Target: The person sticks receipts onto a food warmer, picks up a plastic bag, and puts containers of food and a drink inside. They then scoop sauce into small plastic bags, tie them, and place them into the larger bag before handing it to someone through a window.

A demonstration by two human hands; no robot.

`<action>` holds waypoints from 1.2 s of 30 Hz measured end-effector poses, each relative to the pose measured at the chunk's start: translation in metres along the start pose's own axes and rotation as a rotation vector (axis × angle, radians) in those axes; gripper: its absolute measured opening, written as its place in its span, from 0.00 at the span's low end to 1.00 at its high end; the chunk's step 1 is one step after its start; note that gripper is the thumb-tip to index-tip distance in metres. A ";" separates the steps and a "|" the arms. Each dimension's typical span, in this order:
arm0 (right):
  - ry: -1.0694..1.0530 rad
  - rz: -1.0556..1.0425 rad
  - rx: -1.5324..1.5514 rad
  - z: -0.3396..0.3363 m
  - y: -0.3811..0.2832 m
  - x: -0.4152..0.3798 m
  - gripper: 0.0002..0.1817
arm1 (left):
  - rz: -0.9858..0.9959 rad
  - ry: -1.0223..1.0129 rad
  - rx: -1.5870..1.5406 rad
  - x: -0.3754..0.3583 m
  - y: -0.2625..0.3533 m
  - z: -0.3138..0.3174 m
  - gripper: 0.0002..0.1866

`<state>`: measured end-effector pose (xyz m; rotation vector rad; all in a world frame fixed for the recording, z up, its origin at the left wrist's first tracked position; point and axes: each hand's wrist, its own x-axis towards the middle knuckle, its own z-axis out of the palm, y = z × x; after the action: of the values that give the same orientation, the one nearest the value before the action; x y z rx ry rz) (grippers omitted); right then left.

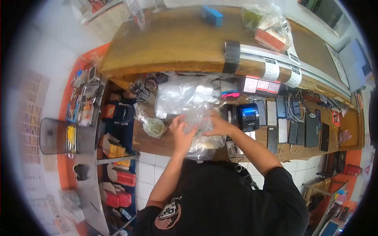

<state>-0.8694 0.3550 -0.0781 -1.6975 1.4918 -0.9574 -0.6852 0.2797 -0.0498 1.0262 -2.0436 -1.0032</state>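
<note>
A clear plastic bag [198, 115] is between my two hands over the lower shelf of the wooden counter. My left hand [182, 133] grips its left side, fingers bent against the plastic. On the other side my right hand [217, 125] is closed on the bag, with some fingertips hidden by it. Just below the hands lies a clear plastic-wrapped bundle [201, 147], its contents hard to make out. Left of my left hand sits a small knotted bag with green contents [154, 128]. Behind the hands is a pile of clear plastic bags [185, 94].
A black and blue printer [248, 117] stands right of my right hand. Several phones [271, 113] and cables lie further right. The raised counter top [169, 39] overhangs the back. A pen holder [142, 95] stands at the left, near a grey side shelf [88, 169].
</note>
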 end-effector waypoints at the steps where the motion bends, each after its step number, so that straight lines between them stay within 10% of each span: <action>1: 0.028 -0.050 0.100 0.001 -0.008 0.001 0.38 | 0.111 -0.018 -0.136 0.007 -0.003 0.001 0.09; 6: 0.134 0.139 0.262 0.028 0.012 0.023 0.35 | -0.088 -0.211 -0.407 0.018 -0.026 0.005 0.26; 8: 0.211 0.157 0.345 0.036 0.025 0.031 0.34 | 0.205 0.007 -0.545 0.007 -0.013 -0.009 0.61; 9: 0.197 0.180 0.336 0.039 0.029 0.033 0.33 | 0.209 0.005 -0.544 0.006 -0.017 -0.009 0.61; 11: 0.177 0.211 0.327 0.044 0.016 0.036 0.32 | 0.217 -0.411 0.057 -0.001 -0.036 0.001 0.69; 14: 0.425 -0.040 -0.049 0.049 -0.028 0.045 0.25 | 0.147 -0.353 -0.013 -0.009 -0.058 0.036 0.60; 22: -0.159 -0.094 0.126 -0.006 -0.060 0.030 0.46 | 0.143 -0.212 0.000 -0.003 -0.082 0.060 0.38; 24: -0.234 -0.025 0.400 -0.056 -0.034 0.029 0.54 | 0.180 -0.275 0.008 0.002 -0.095 0.064 0.33; 27: 0.242 0.464 0.372 -0.107 0.057 0.031 0.34 | 0.233 -0.369 0.016 0.001 -0.118 0.073 0.25; 28: 0.482 0.580 -0.263 -0.105 0.122 0.029 0.21 | 0.237 -0.396 0.013 -0.001 -0.126 0.077 0.23; 33: 0.231 0.688 -1.149 -0.093 0.194 0.033 0.18 | 0.016 -0.281 0.031 -0.005 -0.105 0.072 0.14; 36: 0.593 0.583 -1.140 -0.078 0.257 0.043 0.22 | -0.120 -0.494 -0.014 0.009 -0.062 0.049 0.14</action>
<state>-1.0611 0.2810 -0.2557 -1.4496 3.0963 -0.2324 -0.7061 0.2642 -0.1247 0.9711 -2.3780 -1.4455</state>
